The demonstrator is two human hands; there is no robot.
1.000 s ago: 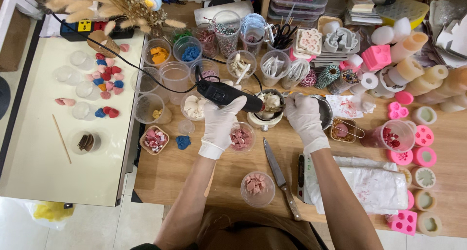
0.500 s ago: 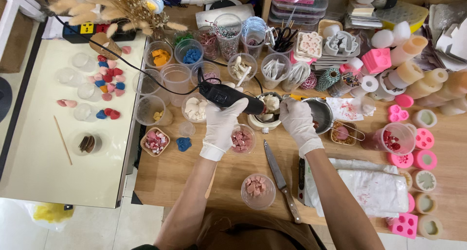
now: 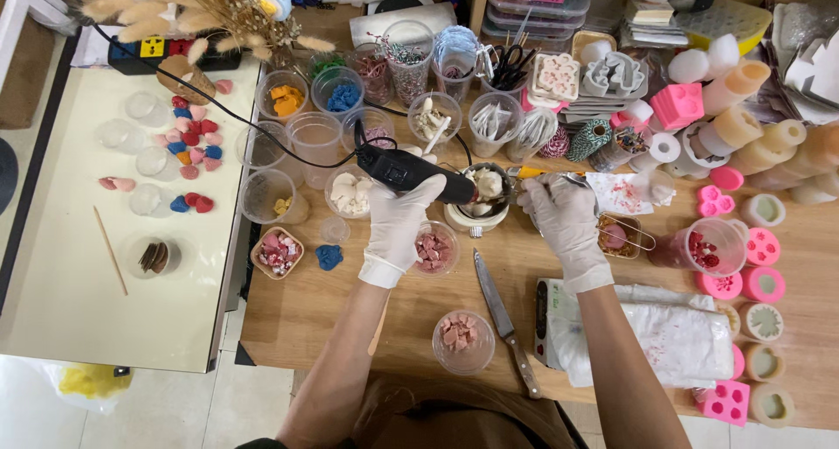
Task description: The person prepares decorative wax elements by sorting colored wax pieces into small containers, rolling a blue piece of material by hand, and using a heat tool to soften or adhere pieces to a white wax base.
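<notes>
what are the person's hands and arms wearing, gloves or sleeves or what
Both the left hand and the right hand wear thin, white disposable gloves, slightly wrinkled, with rolled cuffs ending at the wrists. Past the cuffs the forearms are bare: no sleeves, watch or bracelets in view.

Wooden worktable (image 3: 384,344), cream side table (image 3: 61,318) at left, pale tiled floor (image 3: 175,405)

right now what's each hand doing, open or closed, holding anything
Left hand: closed around the black corded heat tool, aimed at the small pot.
Right hand: closed on a thin metal tool; its kind cannot be told.
</notes>
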